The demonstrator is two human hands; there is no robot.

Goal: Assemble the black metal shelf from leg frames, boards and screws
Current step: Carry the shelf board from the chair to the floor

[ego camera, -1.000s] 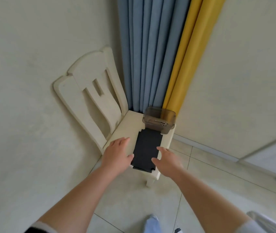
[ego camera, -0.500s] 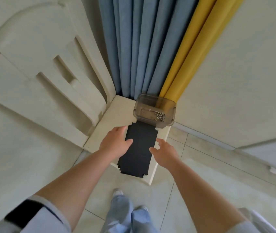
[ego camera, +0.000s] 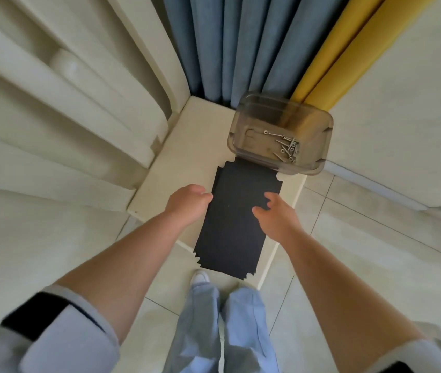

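A flat, matte black board [ego camera: 237, 219], rectangular with small scalloped notches cut at each corner, lies lengthwise on the smooth cream seat of a chair [ego camera: 184, 157]; its near end overhangs the seat's front edge and its far end runs under a translucent smoky-brown plastic box [ego camera: 281, 135] with rounded corners. Slim silver screws [ego camera: 285, 148] lie loosely heaped in the box's right near corner. The left hand [ego camera: 187, 203] meets the board's left long edge, fingers curled downward at that edge and thumb tip touching the black surface; whether the fingers reach under the board cannot be told. The right hand [ego camera: 274, 215] lies over the board's right long edge with thumb and fingers spread and half bent, fingertips above the black surface; contact with the board cannot be judged, and nothing is enclosed in its grasp. The board thus sits between the two hands, nearer their fingertips than their wrists. The chair's moulded backrest rises at left with long grooved slats. Behind the seat hang pleated blue curtains [ego camera: 230, 47] and yellow curtains [ego camera: 348, 41] of woven cloth. Pale glossy floor tiles [ego camera: 362, 259], light blue trousers [ego camera: 222, 327] and a white shoe [ego camera: 200, 277] fill the foreground.
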